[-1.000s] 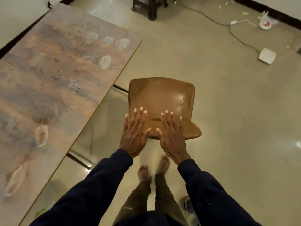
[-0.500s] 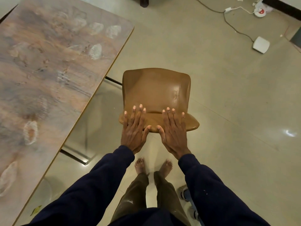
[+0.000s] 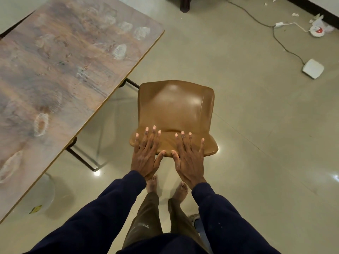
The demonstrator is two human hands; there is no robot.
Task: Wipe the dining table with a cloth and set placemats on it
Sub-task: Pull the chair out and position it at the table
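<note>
In the head view, the stained table (image 3: 64,70) stood left of both hands, well apart from them. The left hand (image 3: 146,156) and right hand (image 3: 189,160) lay side by side on the brown chair's (image 3: 176,107) backrest, fingers straight and spread, the grip wide, clasping nothing.

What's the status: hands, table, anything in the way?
Left hand and right hand open, flat on the backrest of the brown chair. Dining table smeared, no cloth or placemats in view. Chair stands beside the table.
</note>
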